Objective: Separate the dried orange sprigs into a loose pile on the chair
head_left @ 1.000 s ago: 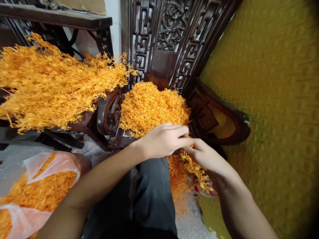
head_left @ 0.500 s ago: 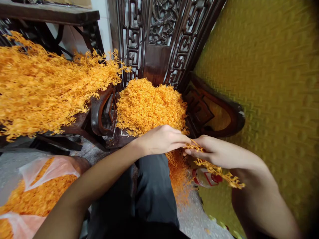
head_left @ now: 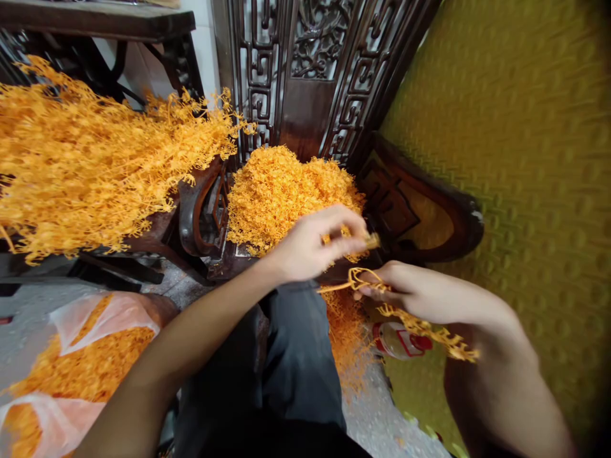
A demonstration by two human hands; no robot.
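Hold the orange sprig (head_left: 422, 326) clamped in the grip of the right hand (head_left: 415, 291), just right of the knee (head_left: 296, 305), with the looped stem end (head_left: 352, 278) toward the left and the frilled end trailing beside the wrist. Impossible to confirm, through blur, whether pinched in the left hand (head_left: 324, 243) or merely beside it: small yellowish piece (head_left: 372, 240). Press lightly near the loop, given stalks probably prone to snapping. Avoid brushing the orange heap (head_left: 286, 194) behind
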